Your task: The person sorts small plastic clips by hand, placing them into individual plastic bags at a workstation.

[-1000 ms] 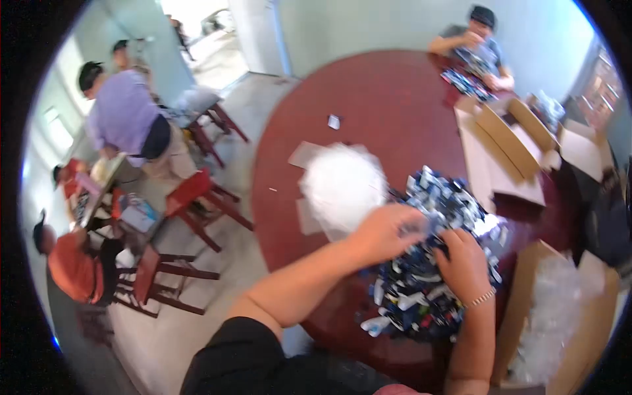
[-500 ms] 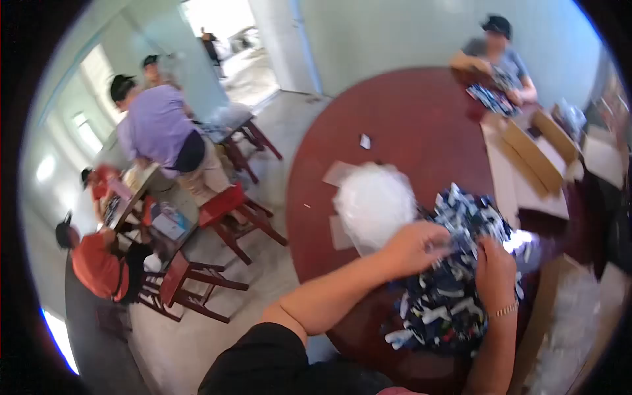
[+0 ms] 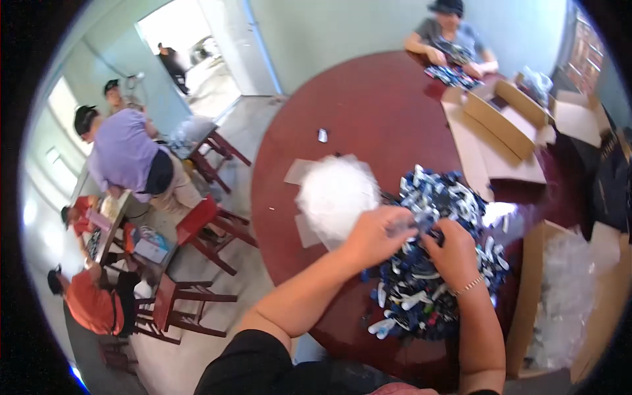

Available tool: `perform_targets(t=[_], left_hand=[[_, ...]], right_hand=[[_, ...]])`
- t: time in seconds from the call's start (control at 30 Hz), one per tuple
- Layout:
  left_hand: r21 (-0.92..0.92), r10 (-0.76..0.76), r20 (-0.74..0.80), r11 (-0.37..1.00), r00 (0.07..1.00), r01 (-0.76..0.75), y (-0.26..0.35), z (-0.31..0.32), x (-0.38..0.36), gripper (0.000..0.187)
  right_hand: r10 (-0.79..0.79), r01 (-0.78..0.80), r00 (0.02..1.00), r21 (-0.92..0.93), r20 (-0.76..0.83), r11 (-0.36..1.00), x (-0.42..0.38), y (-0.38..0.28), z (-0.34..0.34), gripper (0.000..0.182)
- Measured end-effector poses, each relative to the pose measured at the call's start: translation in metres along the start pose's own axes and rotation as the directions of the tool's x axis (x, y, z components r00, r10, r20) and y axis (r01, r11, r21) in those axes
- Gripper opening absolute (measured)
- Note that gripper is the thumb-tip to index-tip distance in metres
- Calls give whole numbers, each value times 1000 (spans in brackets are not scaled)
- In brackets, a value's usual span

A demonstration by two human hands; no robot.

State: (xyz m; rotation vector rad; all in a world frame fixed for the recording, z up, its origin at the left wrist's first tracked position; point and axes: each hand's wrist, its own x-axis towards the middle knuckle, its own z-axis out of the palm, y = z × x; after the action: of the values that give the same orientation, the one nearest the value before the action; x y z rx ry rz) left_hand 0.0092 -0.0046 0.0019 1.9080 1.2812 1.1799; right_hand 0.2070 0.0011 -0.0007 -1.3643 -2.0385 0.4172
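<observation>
A pile of small elongated pieces (image 3: 418,299), dark blue, black and white, lies on the round red-brown table (image 3: 368,112). My left hand (image 3: 378,236) is over the pile's left side, its fingers closed on what looks like a small clear plastic bag (image 3: 400,226). Close beside it, my right hand (image 3: 453,253) pinches a small dark piece at its fingertips. Blur and the fingers hide the piece's exact kind. Left of my left hand is a rounded white heap of thin plastic bags (image 3: 336,196).
Right of the pile stands a cardboard box (image 3: 533,296) holding clear plastic packets (image 3: 569,289). An open carton (image 3: 503,122) lies on flat cardboard farther back. Across the table a person (image 3: 454,46) handles similar pieces. Red stools (image 3: 197,220) and several people are at left.
The view has swung right, so the table and pile appear farther left. My hands stay close together over the pile, with the right fingers now curled nearer the left hand.
</observation>
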Motion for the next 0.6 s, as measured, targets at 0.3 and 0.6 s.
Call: perform_targets(t=[0.3, 0.6], left_hand=[[-63, -42, 14, 997, 999, 43, 1, -4, 0, 25], [-141, -96, 71, 984, 993, 105, 1, -3, 2, 24]], right_hand=[[109, -86, 993, 332, -51, 939, 3, 9, -9, 13], [159, -122, 986, 459, -43, 880, 9, -8, -34, 13]])
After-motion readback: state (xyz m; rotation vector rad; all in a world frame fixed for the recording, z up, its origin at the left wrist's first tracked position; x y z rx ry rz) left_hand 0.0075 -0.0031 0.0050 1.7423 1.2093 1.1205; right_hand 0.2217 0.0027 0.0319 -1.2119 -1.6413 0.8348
